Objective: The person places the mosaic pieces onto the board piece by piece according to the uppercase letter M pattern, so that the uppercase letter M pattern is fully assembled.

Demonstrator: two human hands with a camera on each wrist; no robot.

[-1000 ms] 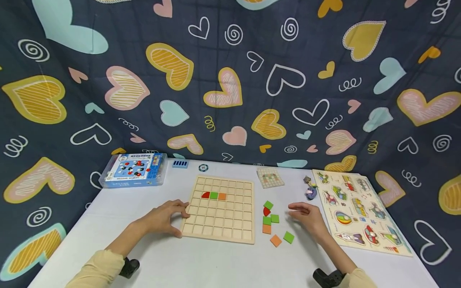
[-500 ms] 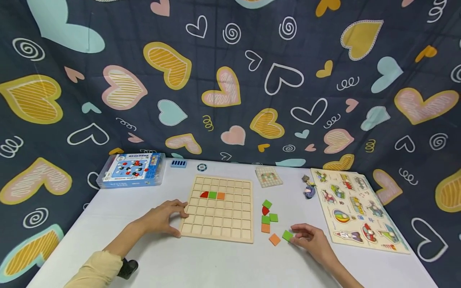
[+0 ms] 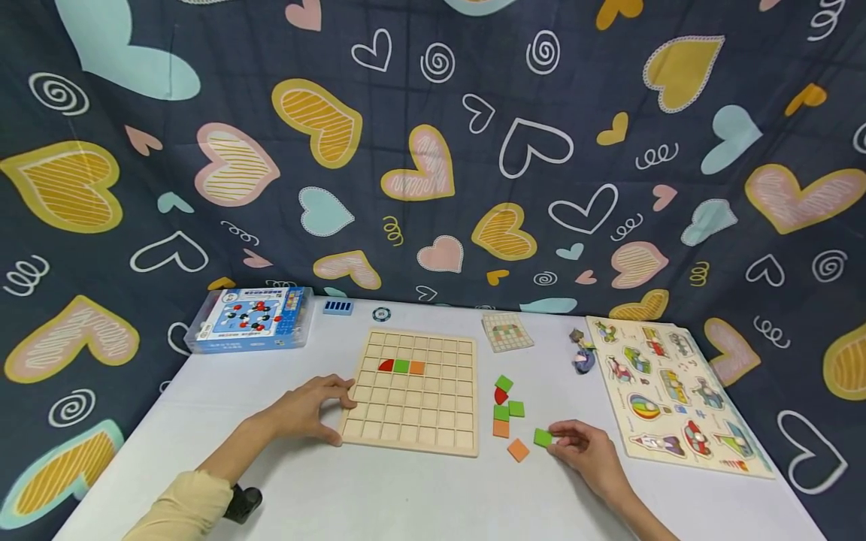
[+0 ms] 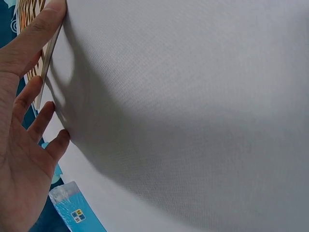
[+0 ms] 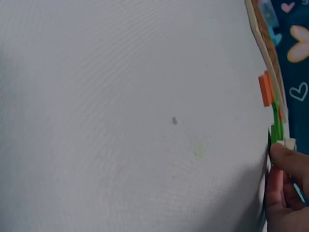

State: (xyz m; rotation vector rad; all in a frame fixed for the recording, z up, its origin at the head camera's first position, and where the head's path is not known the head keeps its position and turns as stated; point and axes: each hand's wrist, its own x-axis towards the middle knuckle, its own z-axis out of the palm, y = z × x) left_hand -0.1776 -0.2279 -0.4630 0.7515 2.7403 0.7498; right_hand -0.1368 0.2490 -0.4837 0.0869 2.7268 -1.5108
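– Your right hand [image 3: 591, 454] has come nearer to you in the last second, and the green tile [image 3: 543, 437] at its fingertips has turned slightly.

– Do you have hold of that tile?

– You do: your thumb and fingers are pinching its right edge, between three and four o'clock from the wooden board [image 3: 408, 417].

– And your left hand [image 3: 314, 409]?

– It's spread, thumb well apart from the fingers, touching the board's edge at nine o'clock without wrapping round it.

– What sits on your board?

– Just toward twelve from its middle, left to right: a red piece [image 3: 386, 366], a green square [image 3: 401, 367] and an orange square [image 3: 417, 368]. Loose pieces [image 3: 501, 412] lie at three o'clock, with an orange tile [image 3: 518, 450] at four.
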